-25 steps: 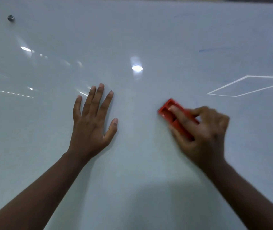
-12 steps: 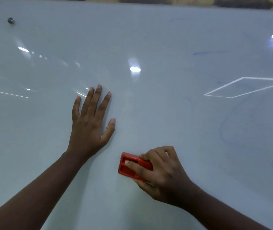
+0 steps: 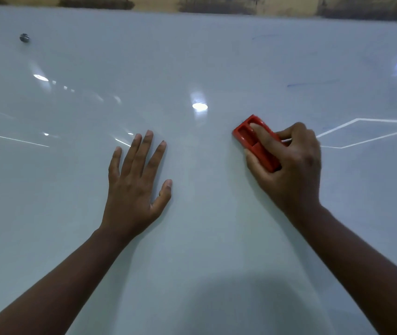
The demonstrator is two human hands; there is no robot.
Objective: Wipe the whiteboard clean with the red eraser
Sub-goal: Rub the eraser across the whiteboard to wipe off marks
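Head view looks down on the red eraser (image 3: 256, 141), pressed flat on the whiteboard (image 3: 204, 238) under my right hand (image 3: 289, 165). My index finger lies along its recessed top, my thumb hooks its near long edge, and the other fingers curl over its far edge, so it is clamped from both sides. I judge it a light, stiff plastic block with a soft wiping face underneath, which I cannot see; the glossy board will let it slide freely, so the grip belongs on the 2 long edges, with downward pressure through the index finger to keep the face flat. Only the leading corner of the eraser pokes out past my fingertips, pointing up and to the left.

My right wrist is cocked, the forearm running in from the lower right. Beyond my right knuckles, faint blue marks (image 3: 313, 83) streak the board, and more smudges seem to sit further right, so I judge there is wiping left to do.

My left hand (image 3: 134, 187) lies well apart to the left of the eraser, palm down, its 5 fingers straight and slightly spread, holding nothing and bracing on the board. Far beyond its fingertips, up and left, sits a small dark round fixing (image 3: 24, 37).
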